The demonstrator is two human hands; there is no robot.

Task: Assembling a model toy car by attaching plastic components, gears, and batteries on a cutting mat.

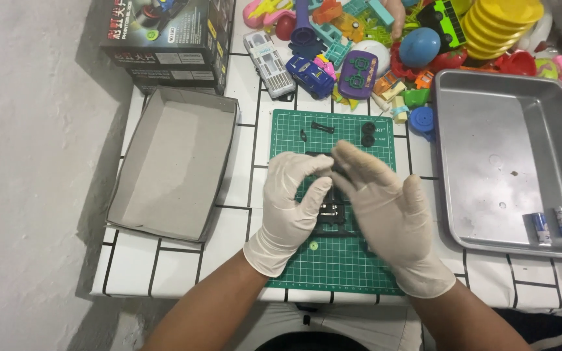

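Right, both gloved hands are up over the green cutting mat [333, 266], working a small black part [328, 170] between the fingertips. Left hand [289, 201] is curled, thumb and forefinger closing toward that part; right hand [385, 208] lies flatter, fingers extended, tips meeting the left just above the mat. Whether either hand truly pinches the part — I cannot tell, the fingers hide the contact.

Black toy chassis [330, 213] sits on the mat right under the hands, partly covered. Loose bits on the mat: two black wheels [368, 134], a thin black strip [322, 127], a small green gear [313, 246] near the left wrist.

My read on doing this well — keep the part low over the mat so a drop lands there, not on the tiled worktop [177, 260]. Use fingertips only; gloves dull the feel, so go by eye. Steady the chassis with one hand before pressing anything in.

Open cardboard box [170, 162] left, metal tray [508, 162] right with two small batteries [551, 225], and a pile of plastic toys [385, 45] behind.
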